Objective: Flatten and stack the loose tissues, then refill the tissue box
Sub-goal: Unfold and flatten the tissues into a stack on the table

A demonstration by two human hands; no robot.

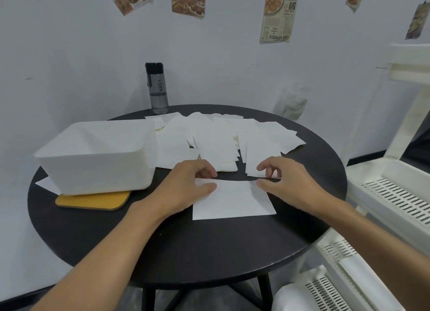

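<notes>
A single wide-angle view is given, taken from head height above the near edge of the round black table [186, 252] and aimed forward and down. The tabletop is seen from close by, nearly whole, and the white painted wall [69, 55] behind it is taken in

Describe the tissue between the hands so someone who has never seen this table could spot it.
Find the round black table; across its far half lies a spread of overlapping loose tissues. Nearer the person, one single tissue lies flat between the left hand and right hand, which pinch its far edge. Unlike the rest, it overlaps nothing.
</notes>
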